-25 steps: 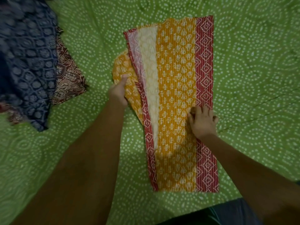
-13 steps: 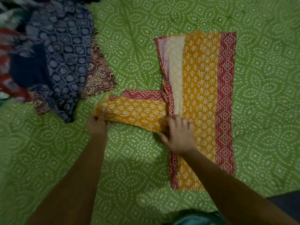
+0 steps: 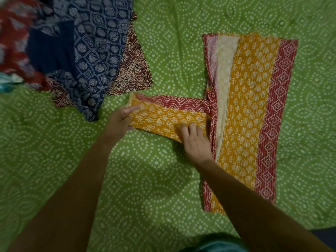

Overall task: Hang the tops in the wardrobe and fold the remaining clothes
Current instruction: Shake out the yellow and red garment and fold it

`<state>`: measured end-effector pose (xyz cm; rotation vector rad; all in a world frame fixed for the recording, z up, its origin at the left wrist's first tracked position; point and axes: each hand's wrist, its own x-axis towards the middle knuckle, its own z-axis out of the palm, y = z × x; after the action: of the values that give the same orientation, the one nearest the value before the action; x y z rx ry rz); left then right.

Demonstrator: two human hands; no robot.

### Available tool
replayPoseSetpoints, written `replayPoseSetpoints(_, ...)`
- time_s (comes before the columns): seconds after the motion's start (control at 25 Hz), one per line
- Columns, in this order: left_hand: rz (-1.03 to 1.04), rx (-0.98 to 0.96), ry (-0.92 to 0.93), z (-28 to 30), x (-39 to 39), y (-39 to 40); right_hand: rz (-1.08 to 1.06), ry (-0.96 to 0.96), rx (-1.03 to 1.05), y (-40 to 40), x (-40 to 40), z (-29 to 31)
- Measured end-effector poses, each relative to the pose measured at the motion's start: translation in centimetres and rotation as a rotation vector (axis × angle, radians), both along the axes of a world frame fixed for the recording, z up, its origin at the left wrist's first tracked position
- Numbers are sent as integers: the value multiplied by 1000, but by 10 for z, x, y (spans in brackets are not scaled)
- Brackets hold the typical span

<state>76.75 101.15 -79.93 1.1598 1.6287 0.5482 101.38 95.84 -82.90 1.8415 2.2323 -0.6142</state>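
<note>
Yellow-and-red garment (image 3: 251, 113) lies flat on green bedsheet (image 3: 163, 179), folded lengthwise, right of centre. Its sleeve (image 3: 169, 115) sticks out sideways to the left. Left hand (image 3: 119, 120) pinches the sleeve's cuff end, fingers clamped on the edge. Right hand (image 3: 196, 142) presses the sleeve's lower edge near the body, fingers straight, slightly apart. Clothes pile (image 3: 81, 51) upper left, its corner near the cuff. Open sheet below the sleeve.
</note>
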Motion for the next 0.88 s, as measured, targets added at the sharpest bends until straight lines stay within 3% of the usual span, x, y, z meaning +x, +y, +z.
replayPoseSetpoints(0.12,-24,36,154,-9,-4,-8,80,63,-103,-12,0,4)
replayPoseSetpoints(0.24,-135,-61,546,-31,0,-19,133,126,-206,1,10,1)
replayPoseSetpoints(0.32,-76,-50,840,-29,22,-13,-25,174,-20,25,22,-2)
replayPoseSetpoints(0.4,-49,72,950,-17,64,7,-352,168,220,57,38,-9)
replayPoseSetpoints(0.52,-307,207,718,-16,134,42,-718,110,282,109,62,-19)
replayPoseSetpoints(0.6,-303,166,476,-24,168,65,-759,134,183,137,73,-26)
replayPoseSetpoints(0.68,-211,128,292,-30,195,86,-800,279,136,151,86,-33)
replayPoseSetpoints(0.76,-218,48,264,-33,219,101,-917,446,92,156,99,-37)
replayPoseSetpoints(0.88,-245,-61,341,-39,242,113,-905,485,73,153,107,-39)
